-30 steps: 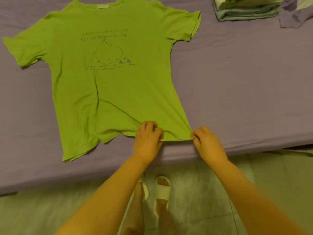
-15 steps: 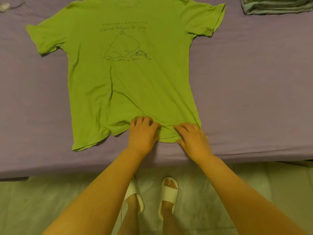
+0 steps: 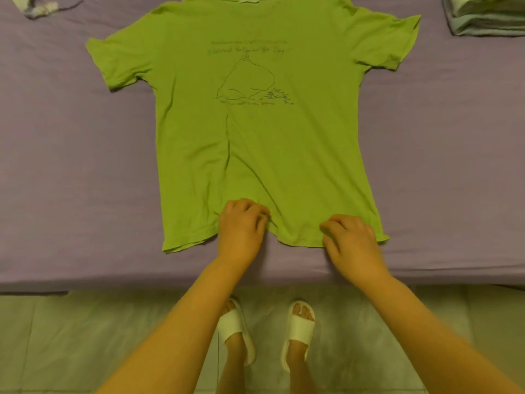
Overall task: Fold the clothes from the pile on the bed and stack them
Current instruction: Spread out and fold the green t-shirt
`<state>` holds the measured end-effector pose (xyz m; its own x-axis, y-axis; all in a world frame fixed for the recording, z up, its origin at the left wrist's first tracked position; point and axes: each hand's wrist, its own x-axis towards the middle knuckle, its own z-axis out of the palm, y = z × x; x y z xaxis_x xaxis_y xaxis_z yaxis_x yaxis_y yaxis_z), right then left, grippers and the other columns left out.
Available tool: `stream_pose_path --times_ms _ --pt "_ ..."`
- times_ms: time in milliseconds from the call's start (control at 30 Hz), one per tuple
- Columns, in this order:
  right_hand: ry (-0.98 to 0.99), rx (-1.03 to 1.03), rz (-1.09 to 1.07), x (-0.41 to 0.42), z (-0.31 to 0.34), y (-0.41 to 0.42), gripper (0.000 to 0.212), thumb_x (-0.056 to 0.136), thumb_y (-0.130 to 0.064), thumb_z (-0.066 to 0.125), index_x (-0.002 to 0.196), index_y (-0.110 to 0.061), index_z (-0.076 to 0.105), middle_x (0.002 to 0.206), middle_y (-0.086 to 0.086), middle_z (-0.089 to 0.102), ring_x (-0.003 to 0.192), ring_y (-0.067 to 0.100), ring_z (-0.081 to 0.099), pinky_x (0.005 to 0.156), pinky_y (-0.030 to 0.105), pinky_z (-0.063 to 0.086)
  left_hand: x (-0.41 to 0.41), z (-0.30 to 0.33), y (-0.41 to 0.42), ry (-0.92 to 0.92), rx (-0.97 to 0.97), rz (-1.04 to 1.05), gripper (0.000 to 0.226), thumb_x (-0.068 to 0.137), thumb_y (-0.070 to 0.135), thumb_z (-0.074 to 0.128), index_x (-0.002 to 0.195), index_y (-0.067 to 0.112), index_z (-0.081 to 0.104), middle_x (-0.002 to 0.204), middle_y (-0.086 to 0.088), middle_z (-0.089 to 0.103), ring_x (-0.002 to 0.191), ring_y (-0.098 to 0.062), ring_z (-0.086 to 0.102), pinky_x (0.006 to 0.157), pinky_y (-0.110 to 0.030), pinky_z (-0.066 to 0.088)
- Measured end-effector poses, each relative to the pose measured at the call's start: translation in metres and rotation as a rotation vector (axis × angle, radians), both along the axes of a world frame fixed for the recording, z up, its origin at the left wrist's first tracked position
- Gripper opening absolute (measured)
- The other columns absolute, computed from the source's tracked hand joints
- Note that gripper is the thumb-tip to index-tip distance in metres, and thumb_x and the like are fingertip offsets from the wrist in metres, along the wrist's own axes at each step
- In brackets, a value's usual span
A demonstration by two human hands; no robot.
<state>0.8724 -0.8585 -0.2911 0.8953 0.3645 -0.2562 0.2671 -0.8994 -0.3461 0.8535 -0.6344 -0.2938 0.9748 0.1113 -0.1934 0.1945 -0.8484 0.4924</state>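
Your left hand (image 3: 241, 228) and right hand (image 3: 350, 240), earlier pinching corners, now grip the green T-shirt (image 3: 255, 155) hem with curled fingers; collar cropped.

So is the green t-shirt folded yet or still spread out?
Spread out. The green t-shirt lies flat on the bed, both sleeves out, print showing; no fold made.

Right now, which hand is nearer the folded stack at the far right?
Right. The right hand is at the shirt hem's right corner, below the folded stack; the left hand is further left, mid-hem.
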Motion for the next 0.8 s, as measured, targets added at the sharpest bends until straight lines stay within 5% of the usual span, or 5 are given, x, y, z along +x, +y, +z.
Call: stream_pose_path --times_ms 200,367,433,500,800 --pt "0.106 -0.096 0.305 -0.009 -0.018 0.104 0.060 0.097 -0.047 0.037 0.150 -0.032 0.014 0.160 -0.001 0.001 0.146 0.024 -0.001 0.115 0.041 0.008 -0.029 -0.001 0.072 0.099 0.166 0.509 0.057 0.086 0.026 0.064 0.138 0.012 0.046 0.150 -0.022 0.029 0.137 -0.038 0.026 0.110 -0.045 0.022" --pt "0.187 -0.160 0.128 -0.005 -0.027 0.131 0.062 0.096 -0.054 0.032 0.150 -0.026 0.020 0.160 -0.002 0.007 0.147 0.023 -0.001 0.115 0.046 0.004 -0.024 -0.013 0.122 0.207 -0.345 0.936 0.064 0.086 0.023 0.069 0.136 -0.004 0.040 0.136 -0.025 0.045 0.124 -0.037 0.045 0.099 -0.040 0.036" --pt "0.138 -0.131 0.107 -0.006 -0.021 0.134 0.061 0.095 -0.051 0.039 0.148 -0.024 0.027 0.158 0.002 0.017 0.146 0.026 0.006 0.115 0.046 0.007 -0.024 -0.009 0.135 0.249 -0.473 0.919 0.022 0.084 0.019 0.071 0.095 0.003 0.062 0.094 -0.021 0.062 0.089 -0.035 0.056 0.078 -0.041 0.043" --pt "0.113 -0.091 0.085 -0.007 -0.014 0.131 0.059 0.094 -0.046 0.045 0.146 -0.022 0.032 0.156 0.007 0.023 0.145 0.028 0.010 0.115 0.045 0.009 -0.027 -0.002 0.137 0.211 -0.461 0.799 0.034 0.084 0.022 0.071 0.061 0.017 0.046 0.060 -0.004 0.044 0.064 -0.024 0.039 0.062 -0.035 0.033" --pt "0.084 0.038 0.195 -0.014 0.019 0.174 0.069 0.092 -0.056 0.041 0.149 -0.024 0.022 0.157 0.008 0.019 0.146 0.027 0.010 0.116 0.046 0.016 -0.045 0.068 0.154 -0.034 -0.733 0.721 0.014 0.090 0.024 0.064 0.087 0.022 0.050 0.077 0.002 0.060 0.062 -0.009 0.059 0.042 -0.025 0.049"
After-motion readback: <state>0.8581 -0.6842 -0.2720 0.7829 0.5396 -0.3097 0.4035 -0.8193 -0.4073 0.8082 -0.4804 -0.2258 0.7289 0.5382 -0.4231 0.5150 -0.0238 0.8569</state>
